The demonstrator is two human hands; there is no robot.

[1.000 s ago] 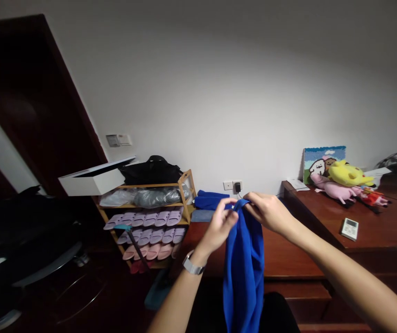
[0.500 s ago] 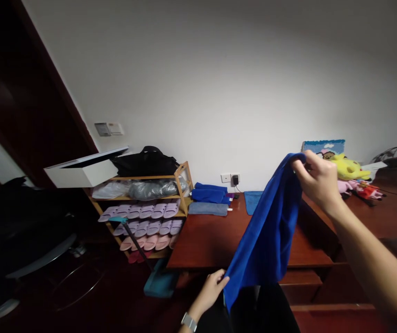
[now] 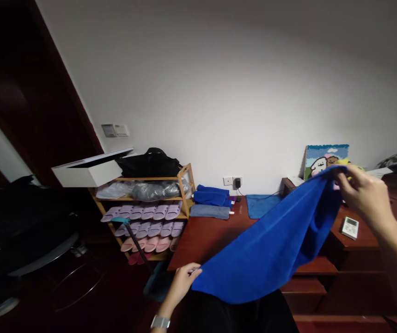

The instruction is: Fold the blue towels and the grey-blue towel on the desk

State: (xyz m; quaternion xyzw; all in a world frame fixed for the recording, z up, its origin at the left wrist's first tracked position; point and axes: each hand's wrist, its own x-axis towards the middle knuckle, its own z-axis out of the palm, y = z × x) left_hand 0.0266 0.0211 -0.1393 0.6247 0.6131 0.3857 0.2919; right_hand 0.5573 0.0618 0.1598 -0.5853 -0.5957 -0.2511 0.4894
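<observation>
The left hand (image 3: 183, 280) is low, just in front of the near left part of the low table (image 3: 205, 236), its forearm rising from the bottom of the view with a silver watch (image 3: 160, 322) at the wrist. Its thumb and fingers close narrowly on one corner of the blue cloth (image 3: 257, 254). The right hand (image 3: 368, 194) is raised well to the right of the low table, wrist bent and knuckles up, its forearm slanting in from the lower right, with the cloth's upper end gripped between thumb and curled fingers

The blue cloth stretches on a slant between the hands, over the front and right of the low table, its lower edge sagging in front and folds gathered toward the right hand

A second ago the hands were together at the top of the hanging cloth; now they are far apart. Since half a second ago the right hand has moved farther right and the left hand farther left, so the cloth lies broader and less steep

At the back left of the low table are folded blue cloths (image 3: 212, 196), with a grey-blue cloth (image 3: 209, 212) just in front of them; a flat blue cloth (image 3: 260, 206) lies at its back right
</observation>
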